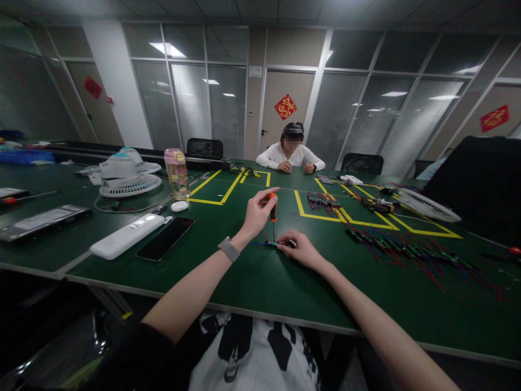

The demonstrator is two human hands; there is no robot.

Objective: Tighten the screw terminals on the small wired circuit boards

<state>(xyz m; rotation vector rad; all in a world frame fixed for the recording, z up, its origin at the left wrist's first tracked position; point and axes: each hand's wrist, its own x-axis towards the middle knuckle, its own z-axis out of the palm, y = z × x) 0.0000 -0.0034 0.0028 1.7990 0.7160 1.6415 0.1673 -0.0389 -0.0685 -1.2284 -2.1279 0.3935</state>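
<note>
My left hand (260,210) grips the orange and black handle of a screwdriver (273,209), with the index finger stretched over its top. The screwdriver stands upright, its shaft pointing down at a small green circuit board (273,244) on the green table. Thin red and blue wires run out from the board's left side. Low on the table, my right hand (299,248) holds the board's right end between thumb and fingers. Whether the tip sits in a screw is too small to tell.
Wired circuit boards (419,252) lie in a row at right, with another bunch (323,202) inside yellow tape. At left are a phone (166,239), a white power strip (128,235), a bottle (177,174) and a fan (130,176). A person (291,152) sits opposite.
</note>
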